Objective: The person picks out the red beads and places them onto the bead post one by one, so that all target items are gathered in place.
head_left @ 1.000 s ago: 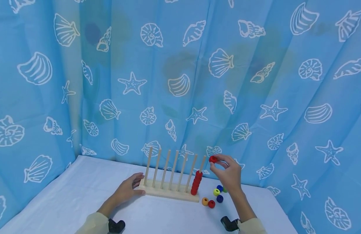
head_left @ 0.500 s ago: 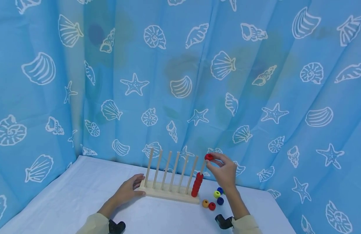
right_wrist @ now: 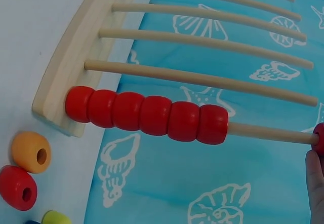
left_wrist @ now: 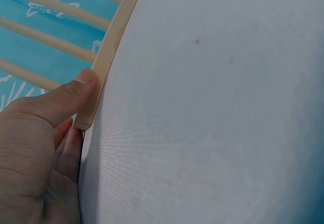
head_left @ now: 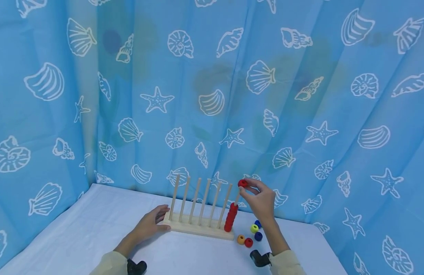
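Observation:
In the head view, a wooden rack (head_left: pixel 198 228) with a row of upright pegs stands on the white-covered table. My left hand (head_left: pixel 150 224) grips its left end; the left wrist view shows the thumb (left_wrist: pixel 83 84) on the front of the base and fingers behind. A stack of several red beads (right_wrist: pixel 154 115) fills the lower part of the rightmost peg. At that peg's tip, my right hand (head_left: pixel 263 200) pinches another red bead (head_left: pixel 243 183). The right wrist view shows the peg's end meeting this bead (right_wrist: pixel 319 139), which is partly cut off there.
Right of the base lie loose beads: an orange one (head_left: pixel 241 239), a red one (head_left: pixel 248 242), a yellow one (head_left: pixel 254 228) and blue ones (head_left: pixel 258 236). A blue curtain (head_left: pixel 198 114) with white shells hangs behind the table. Black fittings (head_left: pixel 260 258) sit at both wrists.
My right hand has moved left with the red bead, from beside the rightmost peg to its tip. The left hand keeps its hold on the base.

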The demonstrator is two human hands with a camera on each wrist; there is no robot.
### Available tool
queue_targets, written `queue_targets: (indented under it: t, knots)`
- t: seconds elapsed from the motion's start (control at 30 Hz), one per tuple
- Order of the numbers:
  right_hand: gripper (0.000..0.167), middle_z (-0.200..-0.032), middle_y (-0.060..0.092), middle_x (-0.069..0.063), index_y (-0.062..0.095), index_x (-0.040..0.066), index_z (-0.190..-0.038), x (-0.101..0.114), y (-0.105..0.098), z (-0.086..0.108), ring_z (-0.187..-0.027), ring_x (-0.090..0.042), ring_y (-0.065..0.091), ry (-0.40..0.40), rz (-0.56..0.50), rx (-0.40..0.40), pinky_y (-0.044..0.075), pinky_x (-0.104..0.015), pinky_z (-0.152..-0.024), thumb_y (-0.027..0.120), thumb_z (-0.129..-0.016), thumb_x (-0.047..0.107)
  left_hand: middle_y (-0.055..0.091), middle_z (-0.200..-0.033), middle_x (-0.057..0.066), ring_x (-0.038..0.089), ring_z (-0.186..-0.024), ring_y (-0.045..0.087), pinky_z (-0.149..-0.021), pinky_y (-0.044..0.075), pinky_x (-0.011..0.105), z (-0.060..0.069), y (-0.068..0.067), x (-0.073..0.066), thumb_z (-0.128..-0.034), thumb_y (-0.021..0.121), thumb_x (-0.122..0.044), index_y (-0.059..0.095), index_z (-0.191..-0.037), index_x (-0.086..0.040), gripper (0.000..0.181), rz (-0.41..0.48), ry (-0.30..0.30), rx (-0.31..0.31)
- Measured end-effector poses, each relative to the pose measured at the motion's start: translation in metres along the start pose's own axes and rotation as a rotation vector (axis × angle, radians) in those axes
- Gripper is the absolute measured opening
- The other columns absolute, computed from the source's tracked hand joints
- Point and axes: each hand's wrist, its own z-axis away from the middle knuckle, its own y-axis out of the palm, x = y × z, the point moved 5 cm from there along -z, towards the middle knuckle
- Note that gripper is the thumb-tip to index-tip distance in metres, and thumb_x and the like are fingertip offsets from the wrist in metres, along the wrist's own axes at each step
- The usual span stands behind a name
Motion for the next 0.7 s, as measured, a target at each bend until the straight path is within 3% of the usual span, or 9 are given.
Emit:
queue_targets:
  t: [0.2, 0.43, 0.7]
  knots:
    - [0.032, -0.109, 0.070, -0.001, 0.071, 0.010, -0.112, -0.007, 0.002, 0.005, -0.096, -0.017, 0.070, 0.056, 0.019, 0.019, 0.060, -0.036, -0.080, 0.080, -0.082, 0.018, 0.056, -0.135, 0.014, 0.032, -0.126, 0.053, -0.106, 0.045, 0.037, 0.001, -0.001, -0.002, -0.0694, 0.087, -0.016, 0.045, -0.142, -0.002, 0.085, -0.001, 0.000, -0.006]
    - [0.036, -0.111, 0.069, -0.002, 0.070, 0.011, -0.114, -0.018, 0.007, 0.014, -0.099, -0.018, 0.070, 0.146, 0.043, 0.038, 0.060, -0.036, -0.081, 0.081, -0.081, 0.021, 0.056, -0.136, 0.013, 0.031, -0.126, 0.053, -0.106, 0.044, 0.037, 0.001, 0.000, 0.001, -0.0693, 0.087, -0.017, 0.045, -0.142, -0.004, 0.085, -0.020, -0.014, -0.010]
    - [0.033, -0.109, 0.070, -0.002, 0.071, 0.013, -0.113, -0.025, 0.012, 0.026, -0.098, -0.019, 0.069, 0.177, 0.061, 0.036, 0.060, -0.036, -0.081, 0.080, -0.082, 0.018, 0.056, -0.137, 0.011, 0.030, -0.128, 0.052, -0.107, 0.042, 0.040, 0.001, 0.000, 0.002, -0.0702, 0.087, -0.018, 0.045, -0.143, -0.007, 0.085, -0.029, -0.028, -0.008]
